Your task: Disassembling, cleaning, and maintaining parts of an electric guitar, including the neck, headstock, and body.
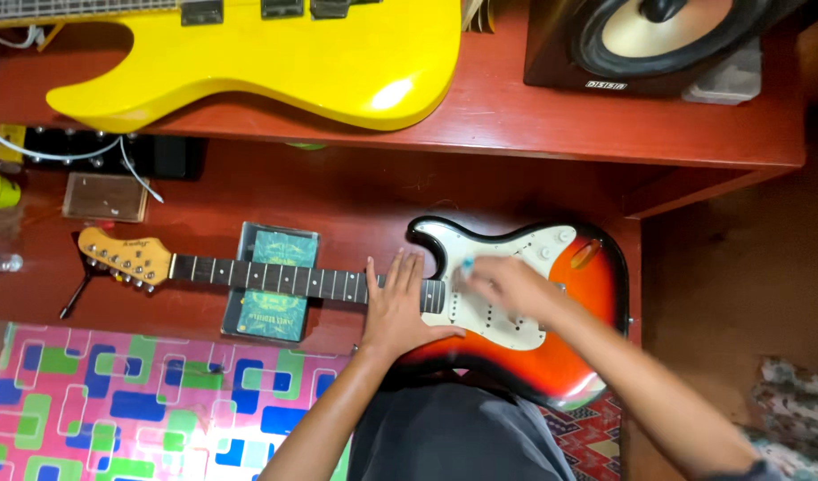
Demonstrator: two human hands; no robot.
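A sunburst electric guitar [569,356] with a white pickguard lies flat on the low red table [338,191], neck pointing left to its wooden headstock [124,256]. My left hand [396,307] rests flat on the neck where it meets the body, fingers spread. My right hand [511,287] is blurred over the pickguard and pinches a small light-blue thing [467,264] at its fingertips; what that thing is I cannot tell. A green box [271,283] lies under the neck.
A yellow electric guitar [275,62] lies on the upper red shelf beside a dark speaker [645,40]. A small wooden box [106,196], cables and a black unit [115,151] sit at the left. A colourful patterned mat [115,410] covers the floor.
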